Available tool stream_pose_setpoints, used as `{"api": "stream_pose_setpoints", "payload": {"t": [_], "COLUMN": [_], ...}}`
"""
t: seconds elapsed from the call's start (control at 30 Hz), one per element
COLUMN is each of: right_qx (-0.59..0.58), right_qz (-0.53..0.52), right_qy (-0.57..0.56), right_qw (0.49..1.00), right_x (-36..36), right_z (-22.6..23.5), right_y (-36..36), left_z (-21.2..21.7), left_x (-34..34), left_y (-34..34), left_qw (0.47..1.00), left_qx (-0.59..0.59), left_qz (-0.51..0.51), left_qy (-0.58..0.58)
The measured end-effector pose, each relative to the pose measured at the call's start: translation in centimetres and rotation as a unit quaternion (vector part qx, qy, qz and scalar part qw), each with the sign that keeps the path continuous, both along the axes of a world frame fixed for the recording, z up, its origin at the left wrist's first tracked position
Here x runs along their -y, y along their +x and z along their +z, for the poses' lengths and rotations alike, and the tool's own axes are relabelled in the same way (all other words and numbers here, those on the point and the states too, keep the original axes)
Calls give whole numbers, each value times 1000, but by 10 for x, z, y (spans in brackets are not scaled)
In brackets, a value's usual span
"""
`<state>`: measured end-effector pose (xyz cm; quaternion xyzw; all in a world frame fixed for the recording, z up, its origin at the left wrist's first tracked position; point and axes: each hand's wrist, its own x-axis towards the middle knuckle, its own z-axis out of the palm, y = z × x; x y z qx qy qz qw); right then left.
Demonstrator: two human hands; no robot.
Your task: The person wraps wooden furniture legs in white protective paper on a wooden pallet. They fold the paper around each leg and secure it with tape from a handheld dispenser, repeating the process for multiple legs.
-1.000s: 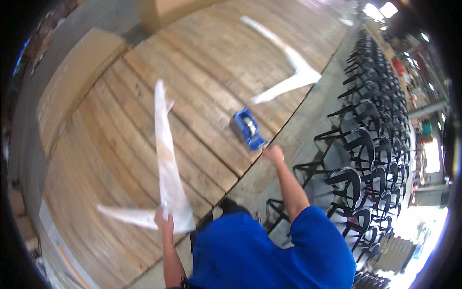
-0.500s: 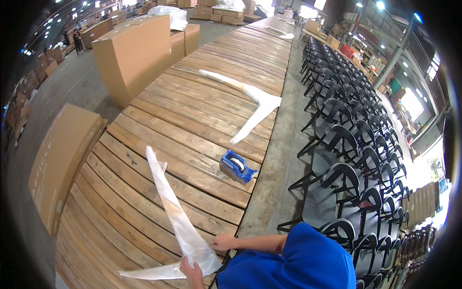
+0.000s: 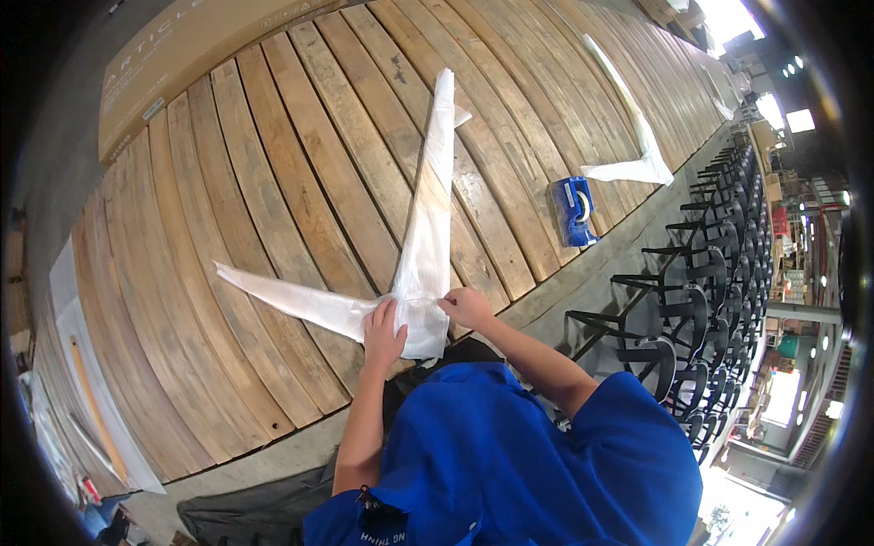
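Note:
On the slatted wooden table (image 3: 300, 146) lies a bent, two-armed piece wrapped in thin white sheeting (image 3: 423, 246), its wide corner nearest me. My left hand (image 3: 384, 337) rests on that corner, fingers laid out over the wrapping beside the shorter arm. At the corner's right side, my right hand (image 3: 466, 309) has its fingers closed on the edge of the white wrapping. A blue tape dispenser (image 3: 572, 214) with a pale roll stands to the right, near the table edge. What the wrapping covers is mostly hidden; a brownish tint shows through the long arm.
Another white-wrapped bent piece (image 3: 628, 171) lies farther right. A large cardboard box (image 3: 196, 64) stands against the far left side. Rows of black chairs (image 3: 651, 359) fill the floor at right. White sheeting (image 3: 68, 300) hangs at the table's left end.
My view has turned, so the wrapped piece now sits mid-picture with its long arm pointing away. Both hands stay at its wide corner; my left fingers now lie flatter on it.

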<state>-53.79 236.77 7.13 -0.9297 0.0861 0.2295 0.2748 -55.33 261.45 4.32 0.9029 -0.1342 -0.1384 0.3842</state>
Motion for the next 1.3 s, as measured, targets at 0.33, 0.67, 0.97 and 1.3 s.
{"api": "stream_pose_setpoints", "payload": {"t": [0.33,0.67,0.97,1.3], "right_qx": [-156,-191,-166,-111], "right_qz": [-135,-66,-110,-394], "right_qy": [-54,-119,-99,-75], "right_qw": [977,972,975,909], "right_x": [-49,-4,44,-9], "right_z": [-14,3,17,-8], "right_y": [43,45,2,142], "left_z": [-21,-33,-47,-96], "left_x": [0,17,-18,-43], "left_y": [9,25,30,134], "left_qw": [996,992,989,746], "left_qx": [26,19,-30,-88], "left_qz": [-81,-114,70,588], "left_qy": [4,-54,-125,301]}}
